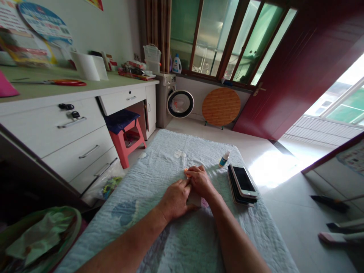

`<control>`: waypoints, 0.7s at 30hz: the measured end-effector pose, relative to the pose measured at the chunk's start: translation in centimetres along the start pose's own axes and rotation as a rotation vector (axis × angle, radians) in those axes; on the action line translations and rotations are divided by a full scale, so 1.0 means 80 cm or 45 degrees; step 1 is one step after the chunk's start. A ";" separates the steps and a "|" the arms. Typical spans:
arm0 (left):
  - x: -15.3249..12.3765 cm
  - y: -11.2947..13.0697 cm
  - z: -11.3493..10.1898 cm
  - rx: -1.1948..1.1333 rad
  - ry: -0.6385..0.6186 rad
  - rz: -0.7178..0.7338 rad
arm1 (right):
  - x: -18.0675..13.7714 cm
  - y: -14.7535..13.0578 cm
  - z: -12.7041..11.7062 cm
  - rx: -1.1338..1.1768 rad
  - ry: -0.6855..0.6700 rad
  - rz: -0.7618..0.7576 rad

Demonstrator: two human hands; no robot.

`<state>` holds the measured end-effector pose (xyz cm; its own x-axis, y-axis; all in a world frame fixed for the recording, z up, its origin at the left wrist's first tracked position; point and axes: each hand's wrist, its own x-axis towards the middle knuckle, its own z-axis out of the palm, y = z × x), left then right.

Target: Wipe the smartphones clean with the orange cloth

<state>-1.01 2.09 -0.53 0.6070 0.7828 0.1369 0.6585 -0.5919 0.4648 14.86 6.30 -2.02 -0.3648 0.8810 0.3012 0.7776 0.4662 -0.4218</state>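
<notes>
The cloth (182, 212) under the hands is pale mint-grey w/ faint blue and white blotches; a bit of orange (185, 171) shows at the right hand's (200, 181) fingertips. Top phone (243, 182) of the stack has a black screen w/ white-silver edge, and the small bottle (224, 159) is white w/ a blue-green label. Stool (125, 136) is red w/ a navy cushion, door (298, 68) dark red, round board (221, 107) light wood-grain.

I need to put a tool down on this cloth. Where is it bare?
The quilted cloth is bare at its far end and left of the left hand. It is crowded to the right: right hand, small bottle, stacked phones.
</notes>
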 end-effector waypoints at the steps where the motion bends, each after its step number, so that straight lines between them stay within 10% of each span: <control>1: 0.000 0.001 -0.001 0.003 0.003 -0.002 | 0.001 -0.001 -0.001 0.028 -0.018 -0.013; 21: -0.001 0.006 -0.004 0.068 -0.007 0.046 | 0.001 0.003 0.006 0.049 -0.024 0.041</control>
<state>-0.89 1.83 -0.03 0.6330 0.7599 0.1480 0.6590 -0.6292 0.4120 14.78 6.52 -2.49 -0.3496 0.8968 0.2712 0.7690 0.4400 -0.4637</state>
